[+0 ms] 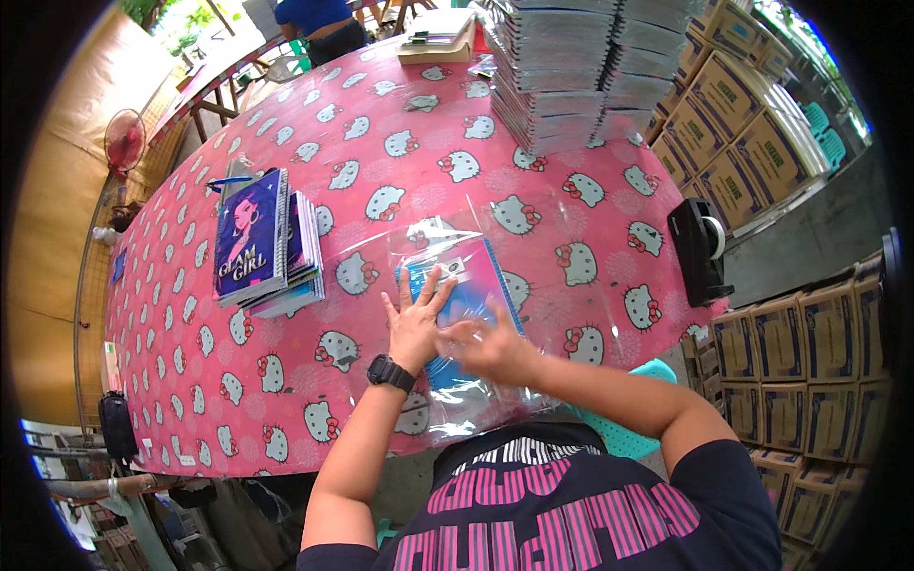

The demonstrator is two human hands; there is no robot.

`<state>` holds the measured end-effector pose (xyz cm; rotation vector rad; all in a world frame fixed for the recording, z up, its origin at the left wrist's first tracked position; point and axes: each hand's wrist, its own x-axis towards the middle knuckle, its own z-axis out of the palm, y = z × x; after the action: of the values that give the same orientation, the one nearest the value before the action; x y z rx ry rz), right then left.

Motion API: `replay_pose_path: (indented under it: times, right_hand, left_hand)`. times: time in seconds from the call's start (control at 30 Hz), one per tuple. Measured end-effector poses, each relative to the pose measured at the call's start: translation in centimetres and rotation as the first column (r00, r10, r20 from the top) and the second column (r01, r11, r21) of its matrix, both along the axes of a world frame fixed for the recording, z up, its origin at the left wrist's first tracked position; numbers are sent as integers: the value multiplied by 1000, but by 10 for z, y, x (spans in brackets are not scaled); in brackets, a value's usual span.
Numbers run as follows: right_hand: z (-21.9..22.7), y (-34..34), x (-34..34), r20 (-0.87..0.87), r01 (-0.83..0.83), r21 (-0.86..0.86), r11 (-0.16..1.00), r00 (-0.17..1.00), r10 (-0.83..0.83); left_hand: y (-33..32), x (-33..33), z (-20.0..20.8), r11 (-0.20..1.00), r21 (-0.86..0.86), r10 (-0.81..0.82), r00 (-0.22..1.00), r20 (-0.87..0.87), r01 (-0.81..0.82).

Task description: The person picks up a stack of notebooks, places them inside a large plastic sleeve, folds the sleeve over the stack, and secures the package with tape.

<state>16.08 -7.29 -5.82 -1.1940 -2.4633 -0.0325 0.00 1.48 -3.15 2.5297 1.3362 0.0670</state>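
Head: notebook [479, 281] beneath left hand [415, 326], right hand [497, 350].

Brown cardboard cartons [728, 124] rose in stacks at the upper right, with turquoise plastic chairs [830, 147] beyond them and more cartons [781, 343] lower down. At the far left, a round red fan [125, 140] stood before a tan tarpaulin [90, 124]; a person in a blue top [319, 17] was near a wooden table [211, 71].

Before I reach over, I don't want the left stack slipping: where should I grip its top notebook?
Probably the middle of the top notebook's left edge, coming from the left: it lies flat, its spiral on the right, where lower notebooks jut out.
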Motion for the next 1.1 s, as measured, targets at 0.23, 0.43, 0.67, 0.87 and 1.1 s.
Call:
replay_pose_path:
  times: [0.23,0.43,0.67,0.87,1.1]
  right_hand:
    - [49,-77,146,-580,140,-595,791,607,-543]
    - [19,-155,388,-356,986,-159,43,-16,-934]
    - [28,-144,414,-303,715,-677,176,-53,-952]
    - [31,-183,366,-356,496,-851,172,-305,-883]
    - [21,-83,255,-262,5,-965,262,-43,-964]
  left_hand:
    - [-1,-8,-16,997,82,-15,996,84,8]
    - [0,0,-13,997,71,-53,979,195,39]
    - [2,-2,-13,996,71,-59,980,191,46]
    - [-1,-4,-10,999,44,-19,986,166,12]
    - [2,-6,-14,998,48,-41,993,115,36]
